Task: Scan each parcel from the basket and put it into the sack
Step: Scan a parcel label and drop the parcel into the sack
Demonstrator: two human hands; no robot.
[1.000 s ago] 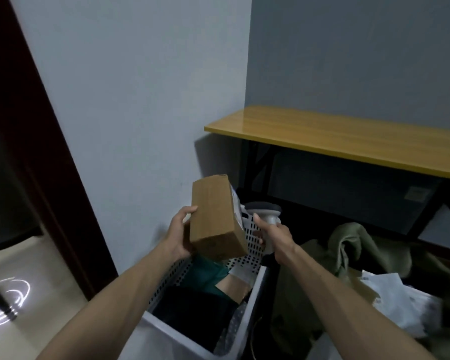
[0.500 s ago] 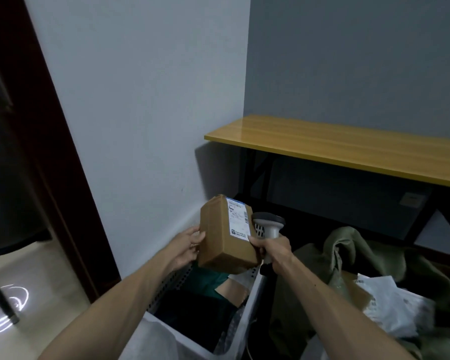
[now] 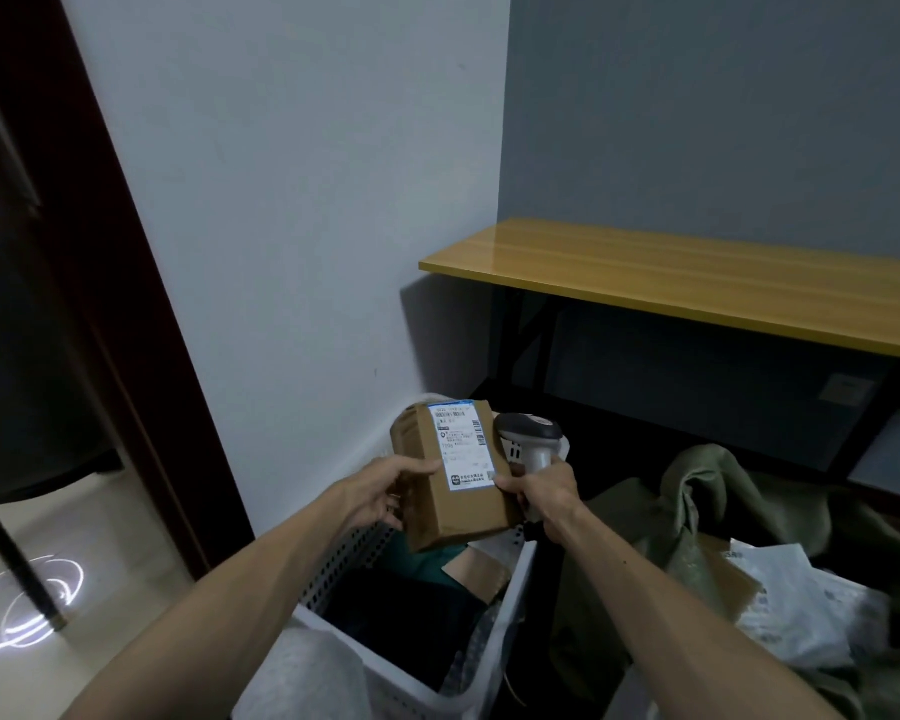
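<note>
Mid-frame, the left hand (image 3: 385, 493) is gripping the seemingly light, stiff parcel (image 3: 463, 511) by its side edge while the right hand (image 3: 544, 493) is clutching the scanner (image 3: 530, 427).

- The cardboard parcel (image 3: 453, 511) is plain brown; its shipping label (image 3: 461, 444) is white with a blue top strip and black barcodes.
- The barcode scanner (image 3: 533, 441), at the parcel's 3 o'clock, is pale grey with a dark head.
- The basket (image 3: 344, 569) is white, patterned with a grid of small holes.
- The sack (image 3: 707, 491), at 4 o'clock, is olive green.
- The tabletop (image 3: 697, 283) is honey-yellow wood grain.
</note>
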